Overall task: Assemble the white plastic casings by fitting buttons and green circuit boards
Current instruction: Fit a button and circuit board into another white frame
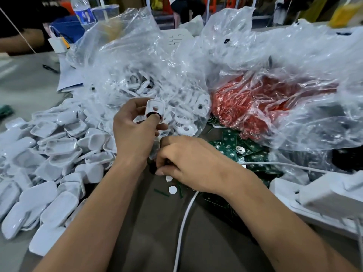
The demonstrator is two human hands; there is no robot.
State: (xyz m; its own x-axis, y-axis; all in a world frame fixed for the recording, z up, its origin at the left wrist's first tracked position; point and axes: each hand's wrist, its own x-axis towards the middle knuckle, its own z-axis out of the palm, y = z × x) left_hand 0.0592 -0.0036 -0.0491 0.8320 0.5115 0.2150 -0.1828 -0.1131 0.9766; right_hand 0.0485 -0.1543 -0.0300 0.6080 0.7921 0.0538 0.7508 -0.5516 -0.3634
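At the middle of the counter [23,81], the left hand [133,132] holds a white rounded-rectangular plastic casing [155,110] up above the piles, fingers curled round its left edge and the thumb pressed on a small round black button [152,114] seated at the casing's near end. The casing's hollow side faces the camera; its long axis runs from near-left to far-right, and an open hole shows in its far half. Just near of it, the right hand [188,161] lies knuckles up, its fingers curled down and its tips pinched together over small dark pieces on the counter; whether it has hold of one I cannot tell.

Left of the hands, a heap of white plastic casing shells [53,154] spreads across the counter, some hollow side up, some smooth back up. Far of the hands, a crumpled clear plastic bag [137,61] lies open, with more white casing parts with holes spilling from its mouth. To the right, a second clear plastic bag [275,75] holds a mass of small red parts [245,107]. Between that bag and the right hand lies a loose pile of small square green circuit boards [235,148]. Two small white round discs [170,185] sit on the counter just near of the right hand, and a white cable [182,222] runs toward the near edge.
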